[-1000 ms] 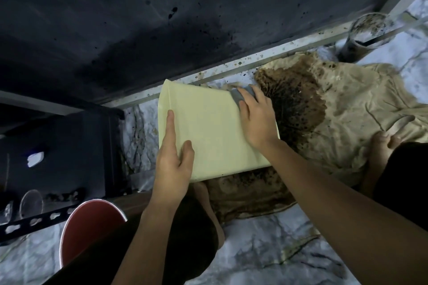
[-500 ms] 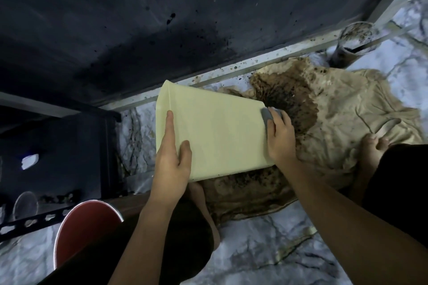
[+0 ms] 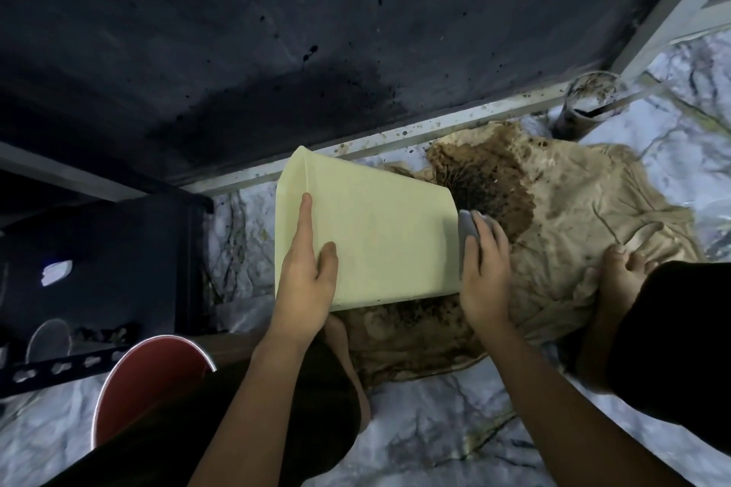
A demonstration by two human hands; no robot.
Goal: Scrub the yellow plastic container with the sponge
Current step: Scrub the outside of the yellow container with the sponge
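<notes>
Yellow plastic container (image 3: pixel 379 237), braced by the left hand (image 3: pixel 304 281), lies tilted. Right hand (image 3: pixel 484 277), clamped on the sponge (image 3: pixel 466 227), has slid from the top face to the right edge, so that side gets scrubbed now.

text: none legible | labels: none | brands: none | numbers: none

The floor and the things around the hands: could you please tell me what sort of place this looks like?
Probably a home washing spot on the floor, perhaps by a doorway. The person crouches on a marble-patterned floor, over a stained, wet-looking cloth, beside a metal frame and a red bucket.
</notes>
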